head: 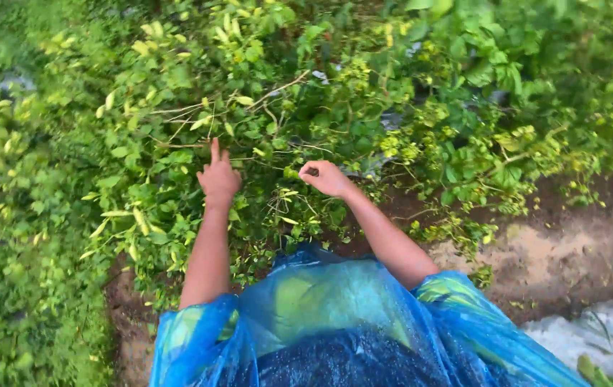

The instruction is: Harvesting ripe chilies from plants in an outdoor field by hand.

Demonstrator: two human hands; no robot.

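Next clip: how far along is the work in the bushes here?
Nothing picked or gathered shows anywhere. In hand: the left hand reaches into the leafy bush with a finger pointing up, and the right hand is curled, fingertips pinched near thin twigs; whether it holds anything is unclear. Foliage spreads untouched on both sides, beside the muddy path.
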